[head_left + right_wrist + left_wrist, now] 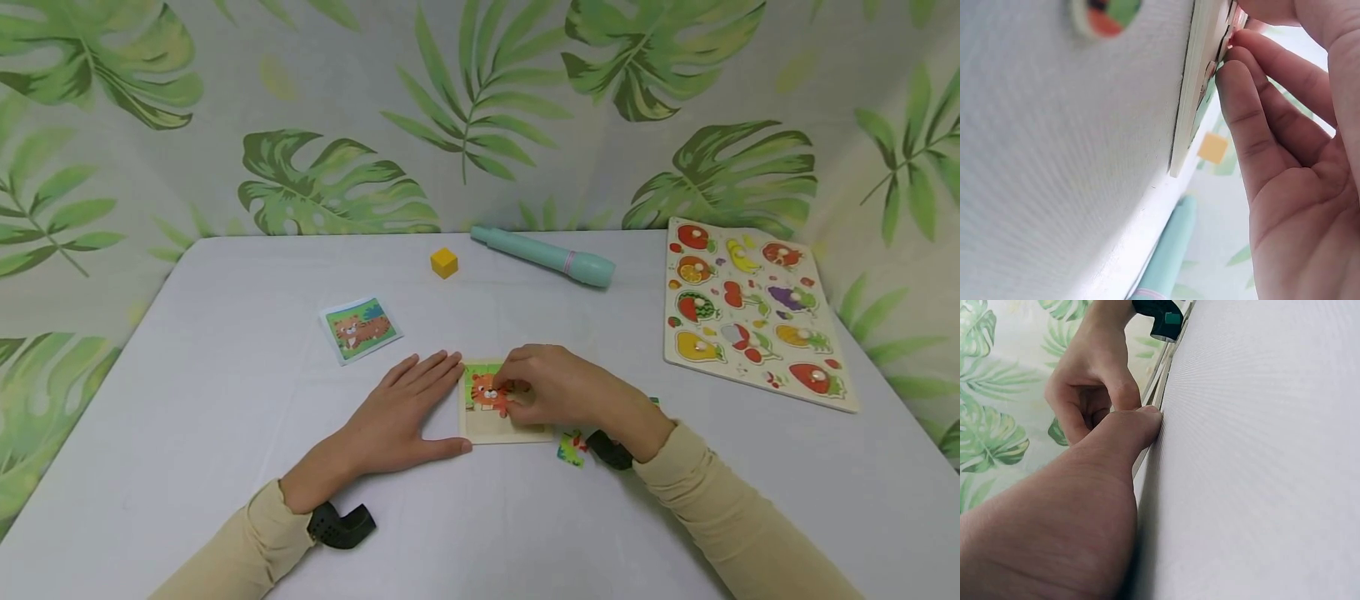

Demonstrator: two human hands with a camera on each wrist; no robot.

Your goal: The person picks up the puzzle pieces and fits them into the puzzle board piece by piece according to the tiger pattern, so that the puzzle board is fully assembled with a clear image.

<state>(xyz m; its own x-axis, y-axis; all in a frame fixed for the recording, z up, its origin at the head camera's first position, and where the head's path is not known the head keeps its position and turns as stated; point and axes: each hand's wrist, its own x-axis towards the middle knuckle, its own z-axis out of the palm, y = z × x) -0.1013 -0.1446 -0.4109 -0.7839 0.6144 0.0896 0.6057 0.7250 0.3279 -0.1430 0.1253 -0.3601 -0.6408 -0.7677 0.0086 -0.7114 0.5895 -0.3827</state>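
A small square jigsaw board [495, 432] lies flat at the middle of the table, its upper part filled with an orange tiger picture and its lower strip bare wood. My left hand [393, 417] lies spread at the board's left side, fingertips and thumb touching the edge. Over the picture, my right hand [558, 385] pinches a puzzle piece against the board; the fingers hide most of it. In the right wrist view those fingertips [1235, 75] meet the top of the board [1186, 94]. One loose puzzle piece [572, 450] lies just below the board, near the right wrist.
A tiger picture card [362, 329] lies behind the left hand. Farther back are a yellow cube [444, 263] and a teal tube with a flared end [543, 253]. A fruit peg board [750, 312] leans at the right. Another piece [655, 401] peeks out behind the right wrist.
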